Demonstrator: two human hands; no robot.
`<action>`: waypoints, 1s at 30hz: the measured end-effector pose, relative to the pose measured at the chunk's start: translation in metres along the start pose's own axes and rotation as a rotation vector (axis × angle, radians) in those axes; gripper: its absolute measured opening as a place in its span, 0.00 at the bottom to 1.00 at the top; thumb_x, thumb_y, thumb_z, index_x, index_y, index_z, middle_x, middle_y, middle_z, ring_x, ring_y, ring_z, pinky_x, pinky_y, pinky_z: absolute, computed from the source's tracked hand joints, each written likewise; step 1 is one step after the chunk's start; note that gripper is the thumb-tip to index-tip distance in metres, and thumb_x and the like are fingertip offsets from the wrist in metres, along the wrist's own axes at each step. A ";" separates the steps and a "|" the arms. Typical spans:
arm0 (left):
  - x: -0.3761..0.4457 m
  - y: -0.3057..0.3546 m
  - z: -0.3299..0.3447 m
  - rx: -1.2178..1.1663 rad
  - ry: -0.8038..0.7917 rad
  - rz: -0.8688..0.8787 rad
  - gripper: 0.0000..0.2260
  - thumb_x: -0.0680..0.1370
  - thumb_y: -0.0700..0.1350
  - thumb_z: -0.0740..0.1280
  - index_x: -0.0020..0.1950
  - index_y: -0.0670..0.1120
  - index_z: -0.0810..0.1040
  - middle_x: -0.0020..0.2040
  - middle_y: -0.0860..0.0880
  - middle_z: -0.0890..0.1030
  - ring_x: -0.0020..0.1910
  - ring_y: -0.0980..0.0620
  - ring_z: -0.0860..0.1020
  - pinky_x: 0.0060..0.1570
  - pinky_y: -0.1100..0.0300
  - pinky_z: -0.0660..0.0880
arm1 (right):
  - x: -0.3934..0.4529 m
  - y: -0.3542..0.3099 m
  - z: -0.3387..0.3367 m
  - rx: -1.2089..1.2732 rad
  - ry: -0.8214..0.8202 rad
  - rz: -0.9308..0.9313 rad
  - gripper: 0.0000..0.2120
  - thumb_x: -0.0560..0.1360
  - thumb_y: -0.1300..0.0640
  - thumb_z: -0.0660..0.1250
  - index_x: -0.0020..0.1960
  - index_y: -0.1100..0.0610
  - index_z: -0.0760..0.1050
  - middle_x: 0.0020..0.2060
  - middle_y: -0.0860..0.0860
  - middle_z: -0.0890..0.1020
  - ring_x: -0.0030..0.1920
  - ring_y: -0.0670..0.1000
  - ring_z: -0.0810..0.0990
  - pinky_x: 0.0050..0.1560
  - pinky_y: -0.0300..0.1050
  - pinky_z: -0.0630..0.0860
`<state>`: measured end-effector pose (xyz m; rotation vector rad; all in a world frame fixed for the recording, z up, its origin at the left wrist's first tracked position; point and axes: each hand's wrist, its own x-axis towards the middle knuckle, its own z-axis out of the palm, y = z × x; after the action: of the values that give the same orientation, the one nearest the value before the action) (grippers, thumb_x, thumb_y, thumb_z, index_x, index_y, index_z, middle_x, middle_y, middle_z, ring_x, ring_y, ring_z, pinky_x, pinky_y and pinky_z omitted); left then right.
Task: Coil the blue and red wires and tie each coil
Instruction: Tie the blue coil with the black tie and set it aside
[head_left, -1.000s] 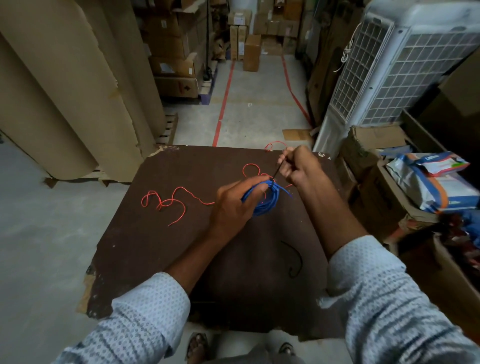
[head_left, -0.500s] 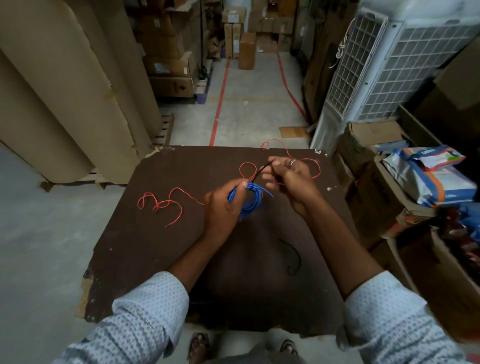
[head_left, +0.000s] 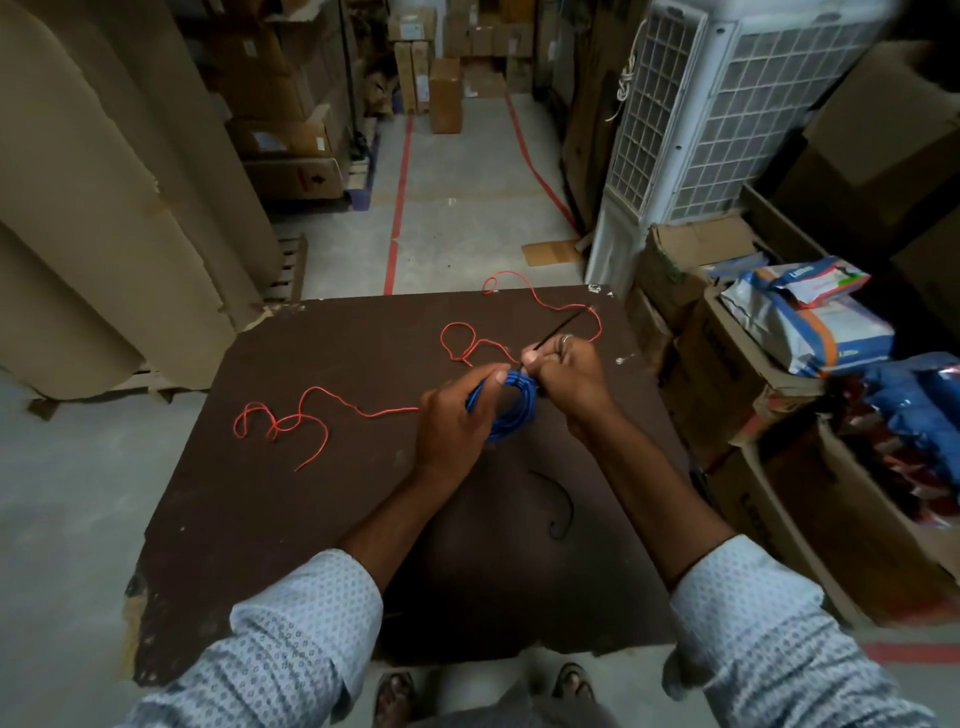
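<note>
Over the middle of the dark brown surface (head_left: 311, 519), the left hand (head_left: 454, 415) grips the blue wire coil (head_left: 511, 410), while the right hand (head_left: 566, 371) pinches a thin black tie (head_left: 558, 330) at the coil's far edge. Blue looks coiled and is being tied. Beyond and left of the coil, the red wire (head_left: 332, 395) sprawls loose, uncoiled; a second black tie (head_left: 563, 506) waits nearer the person.

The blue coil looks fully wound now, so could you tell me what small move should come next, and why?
Probably pull the black tie snug. The left hand grips the blue coil, and the right hand pinches the tie at the coil's top, its free end sticking up. The red wire lies uncoiled on the table.
</note>
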<state>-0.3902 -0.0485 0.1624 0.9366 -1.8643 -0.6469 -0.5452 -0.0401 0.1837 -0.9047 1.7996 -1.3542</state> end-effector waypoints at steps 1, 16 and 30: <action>0.001 0.003 0.005 0.001 -0.004 0.017 0.09 0.82 0.44 0.67 0.57 0.45 0.85 0.50 0.51 0.86 0.48 0.60 0.82 0.47 0.76 0.70 | 0.001 0.002 -0.003 0.025 0.014 0.034 0.15 0.73 0.67 0.67 0.30 0.55 0.74 0.28 0.49 0.80 0.30 0.48 0.77 0.36 0.46 0.75; -0.020 -0.007 0.102 -0.481 -0.372 -0.598 0.12 0.79 0.57 0.66 0.52 0.52 0.85 0.50 0.48 0.86 0.52 0.45 0.84 0.54 0.36 0.80 | 0.011 0.047 -0.103 0.097 0.016 0.222 0.05 0.80 0.64 0.65 0.49 0.65 0.79 0.35 0.57 0.81 0.31 0.50 0.77 0.27 0.37 0.76; -0.051 -0.019 0.230 -0.559 -0.542 -1.020 0.18 0.86 0.49 0.56 0.74 0.47 0.69 0.63 0.40 0.79 0.47 0.45 0.84 0.42 0.52 0.84 | 0.037 0.176 -0.173 -0.166 0.042 0.332 0.05 0.71 0.61 0.74 0.38 0.56 0.80 0.36 0.52 0.82 0.40 0.52 0.82 0.43 0.50 0.81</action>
<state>-0.5760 -0.0065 0.0226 1.3737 -1.3598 -2.0768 -0.7328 0.0487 0.0443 -0.6275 2.0125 -1.0333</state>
